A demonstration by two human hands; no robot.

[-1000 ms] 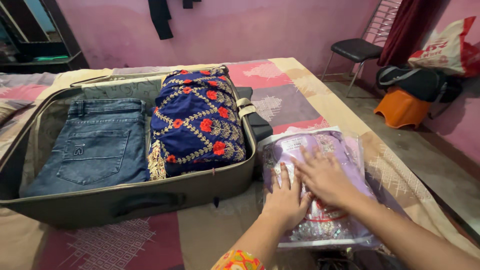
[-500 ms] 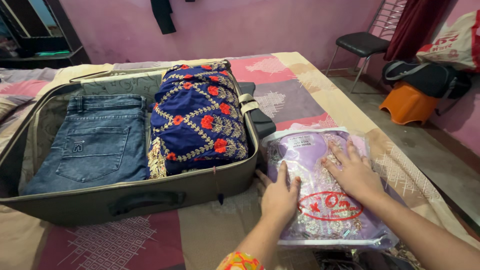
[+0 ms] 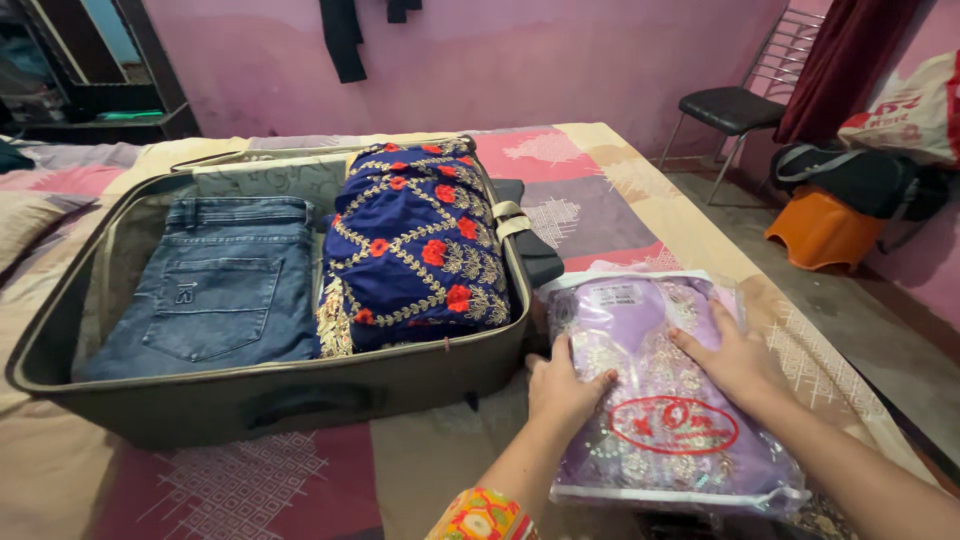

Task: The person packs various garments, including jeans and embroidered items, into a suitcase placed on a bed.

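**Lilac packet outside case, two garments packed**

Clear plastic packet with lilac sequinned garment point(image 3: 660, 400) flat on patterned bedspread point(image 3: 600, 190), just beside right wall of open grey suitcase point(image 3: 290, 395). Not in the case yet.

Left hand point(image 3: 565, 390) palm-down on packet's left edge, fingers together, thumb out toward the case wall; no pinch, resting flat. Right hand point(image 3: 735, 355) flat on packet's right side, fingers slightly spread and pressing on the plastic. Neither hand closed around anything.

Inside suitcase: folded blue jeans point(image 3: 215, 300) on the left, folded navy embroidered garment with red flowers point(image 3: 420, 245) on the right, touching side by side, filling most of the floor. Judged about two-thirds along: two items in, packet left to lift in, lid open, unzipped.

Beyond the bed: black chair point(image 3: 730, 110), orange stool point(image 3: 820, 230), dark bag point(image 3: 860, 180).
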